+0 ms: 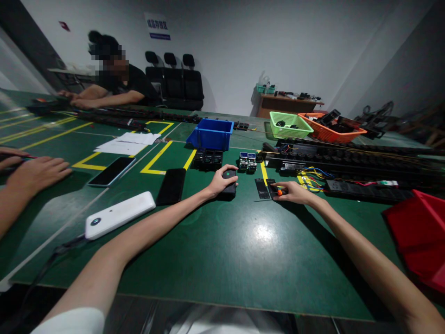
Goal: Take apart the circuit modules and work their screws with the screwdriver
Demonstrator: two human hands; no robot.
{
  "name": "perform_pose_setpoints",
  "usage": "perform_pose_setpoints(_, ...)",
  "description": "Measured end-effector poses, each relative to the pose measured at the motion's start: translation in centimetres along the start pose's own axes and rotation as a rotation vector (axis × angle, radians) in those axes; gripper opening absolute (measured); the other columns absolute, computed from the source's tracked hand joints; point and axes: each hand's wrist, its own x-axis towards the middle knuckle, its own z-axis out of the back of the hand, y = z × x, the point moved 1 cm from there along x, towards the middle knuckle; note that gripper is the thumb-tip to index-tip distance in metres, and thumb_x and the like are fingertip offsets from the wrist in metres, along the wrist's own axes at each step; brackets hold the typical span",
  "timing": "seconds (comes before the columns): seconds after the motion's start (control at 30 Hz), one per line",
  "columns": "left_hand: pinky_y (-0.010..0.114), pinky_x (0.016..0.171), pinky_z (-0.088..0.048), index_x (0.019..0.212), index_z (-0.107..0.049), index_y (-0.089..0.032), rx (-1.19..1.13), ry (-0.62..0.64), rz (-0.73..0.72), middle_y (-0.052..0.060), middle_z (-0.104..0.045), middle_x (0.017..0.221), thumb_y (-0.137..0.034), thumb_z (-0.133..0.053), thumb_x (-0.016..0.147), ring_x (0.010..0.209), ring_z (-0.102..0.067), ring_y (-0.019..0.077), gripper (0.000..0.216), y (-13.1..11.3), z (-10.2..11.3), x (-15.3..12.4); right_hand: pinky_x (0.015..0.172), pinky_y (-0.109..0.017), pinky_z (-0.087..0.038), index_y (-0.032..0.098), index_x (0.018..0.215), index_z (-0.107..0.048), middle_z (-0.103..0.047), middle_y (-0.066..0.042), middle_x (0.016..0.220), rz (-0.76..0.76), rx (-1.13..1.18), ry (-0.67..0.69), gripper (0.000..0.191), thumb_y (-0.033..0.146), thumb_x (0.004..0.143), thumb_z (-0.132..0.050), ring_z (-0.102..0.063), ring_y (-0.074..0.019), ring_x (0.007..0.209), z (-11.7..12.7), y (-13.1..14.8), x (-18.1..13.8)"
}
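My left hand (219, 180) is wrapped over a small black box-shaped module (229, 183) standing on the green table. My right hand (295, 192) is closed around a small tool with an orange tip (279, 191), its end resting on a flat black plate (270, 186). A second flat black plate (261, 189) lies just left of it. Two small blue-topped circuit modules (247, 161) stand behind the hands. A cluster of black modules (208, 157) sits in front of a blue bin (211, 134).
A black phone (171, 186), another phone (111, 170) and a white power bank (120, 215) lie to the left. Papers (127, 143), green (290, 125) and orange (330, 128) baskets, long black power strips (347, 160), coloured wires (313, 178) and a red bin (419, 232) surround. A co-worker's hand (36, 171) rests left; another person sits far back.
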Motion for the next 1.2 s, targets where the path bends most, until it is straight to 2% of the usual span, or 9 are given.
perform_pose_setpoints(0.23, 0.029, 0.062, -0.061, 0.109, -0.058, -0.018, -0.008, -0.015, -0.007, 0.003, -0.058, 0.097, -0.031, -0.075, 0.070, 0.068, -0.066, 0.0118, 0.045, -0.1, 0.0, 0.0, 0.059, -0.025, -0.040, 0.014, 0.128, -0.060, -0.063, -0.001, 0.070, 0.002, -0.005, -0.037, 0.069, 0.051, 0.071, -0.068, -0.054, -0.0152, 0.062, 0.1, -0.5, 1.0)
perform_pose_setpoints(0.37, 0.028, 0.061, -0.060, 0.110, -0.058, -0.017, 0.002, -0.002, -0.010, 0.003, -0.058, 0.096, -0.032, -0.074, 0.071, 0.067, -0.066, 0.0116, 0.045, -0.1, 0.0, 0.0, 0.060, -0.025, -0.041, 0.016, 0.126, -0.062, -0.067, -0.003, 0.076, 0.055, 0.033, -0.103, 0.064, 0.050, 0.073, -0.068, -0.058, -0.0165, 0.065, -0.4, 1.0, 1.0)
perform_pose_setpoints(0.47, 0.027, 0.059, -0.060, 0.111, -0.057, -0.017, 0.002, 0.004, 0.007, 0.003, -0.059, 0.094, -0.032, -0.074, 0.071, 0.066, -0.066, 0.0115, 0.046, -0.1, 0.0, 0.0, 0.058, -0.025, -0.038, 0.022, 0.125, -0.064, -0.068, -0.003, 0.074, 0.109, -0.151, -0.138, 0.058, 0.055, 0.077, -0.063, -0.060, -0.0168, 0.062, -1.3, 2.9, 1.0)
perform_pose_setpoints(0.6, 0.027, 0.060, -0.060, 0.110, -0.058, -0.017, -0.002, -0.004, 0.003, 0.003, -0.059, 0.092, -0.032, -0.075, 0.070, 0.066, -0.065, 0.0106, 0.046, -0.2, 0.0, -0.1, 0.059, -0.025, -0.037, 0.025, 0.127, -0.063, -0.071, -0.006, 0.075, 0.094, -0.360, -0.139, 0.058, 0.059, 0.079, -0.060, -0.064, -0.0196, 0.064, -2.1, 4.6, 1.5)
perform_pose_setpoints(0.9, 0.028, 0.061, -0.060, 0.108, -0.060, -0.018, -0.012, -0.002, -0.007, 0.002, -0.056, 0.093, -0.032, -0.075, 0.071, 0.067, -0.066, 0.0119, 0.043, 0.0, 0.0, 0.0, 0.063, -0.027, -0.041, 0.023, 0.126, -0.064, -0.075, -0.009, 0.085, 0.029, -0.451, -0.109, 0.050, 0.048, 0.083, -0.056, -0.069, -0.0251, 0.079, -1.5, 3.4, 2.0)
perform_pose_setpoints(1.03, 0.028, 0.060, -0.060, 0.109, -0.059, -0.018, -0.019, -0.001, 0.014, 0.002, -0.058, 0.092, -0.033, -0.075, 0.070, 0.066, -0.066, 0.0119, 0.044, 0.0, 0.0, 0.0, 0.064, -0.028, -0.043, 0.022, 0.124, -0.065, -0.075, -0.009, 0.089, 0.018, -0.380, -0.127, 0.050, 0.044, 0.080, -0.059, -0.069, -0.0247, 0.079, -1.4, 2.6, 2.1)
perform_pose_setpoints(1.13, 0.028, 0.060, -0.060, 0.109, -0.058, -0.018, -0.018, 0.002, 0.012, 0.002, -0.058, 0.092, -0.033, -0.075, 0.070, 0.065, -0.066, 0.0121, 0.045, -0.1, 0.1, 0.0, 0.068, -0.028, -0.045, 0.021, 0.118, -0.066, -0.074, -0.007, 0.091, 0.049, -0.146, -0.185, 0.047, 0.044, 0.078, -0.061, -0.067, -0.0210, 0.077, -1.6, 2.7, 2.2)
perform_pose_setpoints(1.2, 0.028, 0.060, -0.060, 0.109, -0.058, -0.018, -0.012, 0.004, 0.005, 0.002, -0.057, 0.093, -0.033, -0.075, 0.070, 0.065, -0.066, 0.0121, 0.045, -0.1, 0.1, 0.0, 0.070, -0.028, -0.046, 0.019, 0.112, -0.065, -0.072, -0.005, 0.090, 0.057, 0.071, -0.291, 0.043, 0.045, 0.078, -0.062, -0.065, -0.0190, 0.077, -2.1, 3.2, 2.4)
